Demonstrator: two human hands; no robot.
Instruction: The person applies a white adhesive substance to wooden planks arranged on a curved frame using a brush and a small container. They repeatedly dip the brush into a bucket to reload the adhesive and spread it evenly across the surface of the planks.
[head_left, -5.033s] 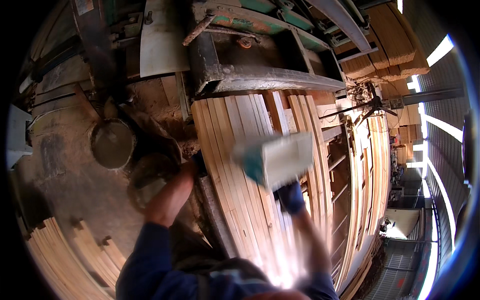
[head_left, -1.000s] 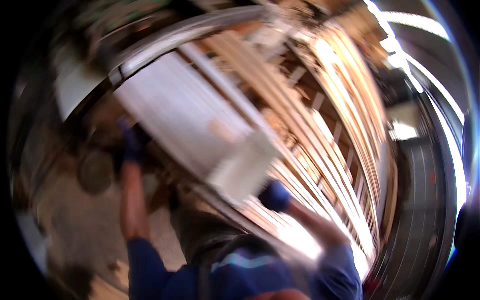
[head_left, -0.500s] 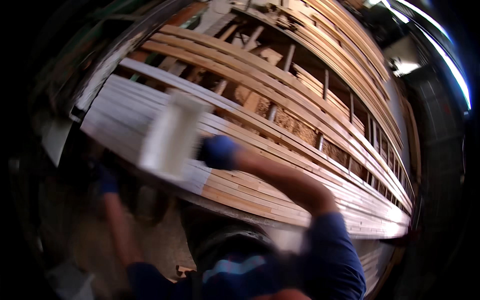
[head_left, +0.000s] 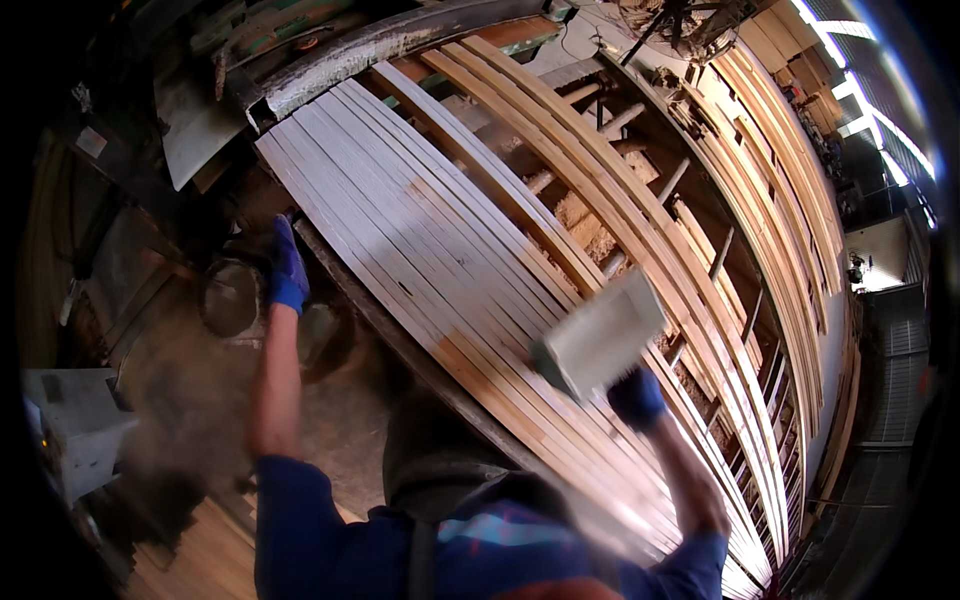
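Note:
A long bed of wooden slats (head_left: pixel 440 250) runs from upper left to lower right; the upper part looks pale grey-white, the lower part bare wood. My right hand (head_left: pixel 636 397), in a blue glove, grips a wide pale flat tool (head_left: pixel 600 338) that is blurred and lies over the slats. My left hand (head_left: pixel 287 272), also blue-gloved, rests at the left edge of the slat bed, fingers together, with nothing visibly in it.
A round bucket (head_left: pixel 232 297) stands on the dusty floor by my left hand. More stacked wooden strips (head_left: pixel 770 180) curve along the right. Machinery with a metal bar (head_left: pixel 370 45) sits at the top. A white box (head_left: pixel 70 425) is at the left.
The flat tool has swept down the slats from the upper left toward the lower right. My view has swung, and my left hand now rests higher on the bed's edge.

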